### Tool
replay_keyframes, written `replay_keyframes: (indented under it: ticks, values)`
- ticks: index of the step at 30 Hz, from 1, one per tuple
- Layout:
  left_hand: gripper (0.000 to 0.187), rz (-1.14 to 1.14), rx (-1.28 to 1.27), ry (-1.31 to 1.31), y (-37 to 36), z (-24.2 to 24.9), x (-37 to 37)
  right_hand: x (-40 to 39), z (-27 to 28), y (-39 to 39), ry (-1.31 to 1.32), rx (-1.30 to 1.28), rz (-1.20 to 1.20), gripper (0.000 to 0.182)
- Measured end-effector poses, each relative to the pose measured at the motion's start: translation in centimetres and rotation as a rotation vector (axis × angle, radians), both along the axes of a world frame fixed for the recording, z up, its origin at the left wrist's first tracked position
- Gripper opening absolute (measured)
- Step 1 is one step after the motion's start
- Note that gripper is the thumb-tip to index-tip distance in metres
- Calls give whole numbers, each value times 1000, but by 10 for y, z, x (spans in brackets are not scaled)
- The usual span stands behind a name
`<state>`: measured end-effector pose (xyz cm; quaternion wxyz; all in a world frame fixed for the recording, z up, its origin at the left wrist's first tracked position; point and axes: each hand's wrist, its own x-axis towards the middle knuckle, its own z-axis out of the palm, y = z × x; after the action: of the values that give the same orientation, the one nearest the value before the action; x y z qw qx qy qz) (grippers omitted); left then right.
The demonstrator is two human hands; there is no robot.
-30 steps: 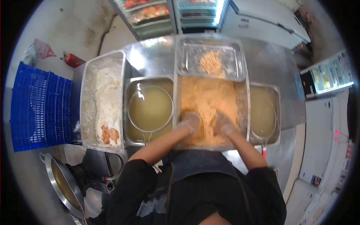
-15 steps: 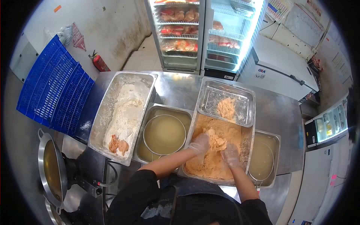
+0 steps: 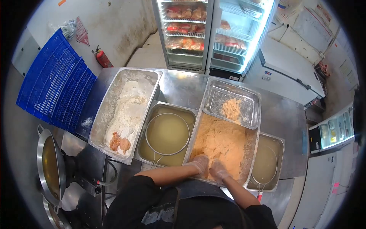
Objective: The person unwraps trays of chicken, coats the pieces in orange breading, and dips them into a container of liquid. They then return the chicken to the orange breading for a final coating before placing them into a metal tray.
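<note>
Fingers (image 3: 201, 165) of left hand (image 3: 199, 163) pressing down into orange breading (image 3: 219, 143), partly sunk in it, so cannot tell if curled or spread. Right hand (image 3: 218, 170) lying just beside, also pushing into the same breading at the near edge of the pan (image 3: 252, 147); fingers covered with crumbs, so cannot tell the grip there either. Both hands wearing thin clear gloves, nearly touching each other. Breading filling the long pan in the middle of the steel table (image 3: 179, 86). Smaller tray (image 3: 213, 101) sitting across the far end of that pan, holding a small heap of breaded pieces (image 3: 231, 108). Left of the pan, a tub of yellowish liquid (image 3: 167, 133) with a round wire strainer (image 3: 166, 133) resting in it. Further left, a flour tray (image 3: 114, 110) with two raw chicken pieces (image 3: 119, 143) lying at its near end. Right of the pan, second tub of liquid (image 3: 267, 162) with another strainer inside. Wok (image 3: 49, 164) with oil standing low on the left, blue crates (image 3: 53, 87) leaning at the wall, glass fridges (image 3: 206, 34) glowing behind the table.
</note>
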<state>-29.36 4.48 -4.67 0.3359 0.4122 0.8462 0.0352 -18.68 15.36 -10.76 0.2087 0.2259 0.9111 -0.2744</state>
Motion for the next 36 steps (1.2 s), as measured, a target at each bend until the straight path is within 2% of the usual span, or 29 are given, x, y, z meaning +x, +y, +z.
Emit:
replay_keyframes:
  ticks: [1,2,3,5,6,9,10,11,12,13,14,15,16,18,19,21,22,23,24,25,27,28,30,31,33,34,36]
  values:
    - [23,-227,-5,163,0,-69,3,-5,5,1,-109,-100,6,45]
    - [21,-472,-6,325,-2,-107,7,-6,11,-2,-111,-114,-27,45]
    - [21,-515,-3,323,-1,-91,3,-8,19,-2,-94,-84,-10,42]
    - [22,-379,-135,27,7,-26,-14,-10,20,1,-136,2,54,31]
    - [22,-417,-145,5,9,-16,-16,-11,25,2,-154,-6,4,27]
    - [20,-371,-77,55,9,-16,-26,-8,41,14,-95,32,-213,28]
    - [18,-355,71,194,6,-31,-29,-4,36,20,-104,24,-217,28]
    - [16,-332,218,333,2,-35,-30,3,29,28,18,123,-104,27]
    - [16,-332,211,324,-2,-39,-33,9,22,31,141,222,9,27]
    - [14,-403,320,390,-2,-38,-38,11,26,32,136,217,9,27]
    - [12,-474,435,459,4,-23,-44,13,35,33,198,322,58,29]
    - [12,-357,295,360,11,-9,-44,15,41,34,261,426,104,31]
    - [12,-360,296,361,14,-13,-47,15,42,35,262,428,101,31]
    - [11,-369,272,283,16,-25,-56,12,43,37,388,361,-192,38]
    - [11,-381,272,286,17,-24,-59,5,61,38,391,361,-204,38]
    - [11,-456,171,417,20,-15,-60,-6,111,42,261,58,-358,42]
    - [11,-461,174,409,20,-9,-58,6,83,43,253,60,-364,42]
    - [11,-462,103,406,19,-1,-55,25,34,46,451,386,-199,39]
    - [11,-458,34,412,19,5,-56,32,8,51,650,713,-17,35]
    - [11,-452,42,418,18,-5,-57,25,27,49,656,721,-12,35]
    - [11,-667,53,576,16,-33,-57,4,90,42,414,364,-356,32]
    - [11,-672,58,575,16,-27,-56,7,87,47,411,369,-361,32]
    - [11,-454,193,378,12,-2,-56,8,78,60,339,313,-196,38]
    - [11,-452,195,389,19,6,-62,-6,87,70,350,316,-194,38]
    - [10,-343,219,256,23,15,-63,-26,117,76,439,142,-584,41]
    - [10,-344,213,256,26,18,-67,-35,134,77,438,136,-586,41]
    - [14,-115,410,90,34,24,-76,-50,162,78,900,-463,-834,40]
